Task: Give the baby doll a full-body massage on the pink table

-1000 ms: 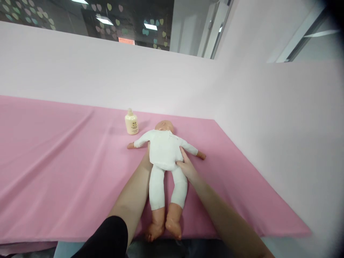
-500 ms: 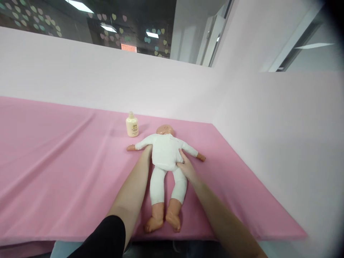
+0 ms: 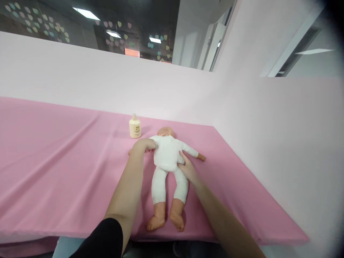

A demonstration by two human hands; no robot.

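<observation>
A baby doll (image 3: 167, 161) in a white suit lies face down on the pink cloth (image 3: 61, 168), head toward the back wall and bare feet near the front edge. My left hand (image 3: 142, 146) rests over the doll's left arm, covering it, fingers curled around the sleeve. My right hand (image 3: 186, 167) presses against the doll's right hip, fingers on the white fabric. A small cream bottle (image 3: 134, 127) stands upright just behind the doll's left shoulder, a short way beyond my left hand.
Pale pink walls (image 3: 268, 118) close in the table at the back and on the right. The cloth's front edge (image 3: 242, 238) runs close to the doll's feet. Wide pink cloth stretches to the left.
My left hand has come out from under the doll's side and now lies on top of its left arm. The right hand stays at the hip. The view tilted slightly.
</observation>
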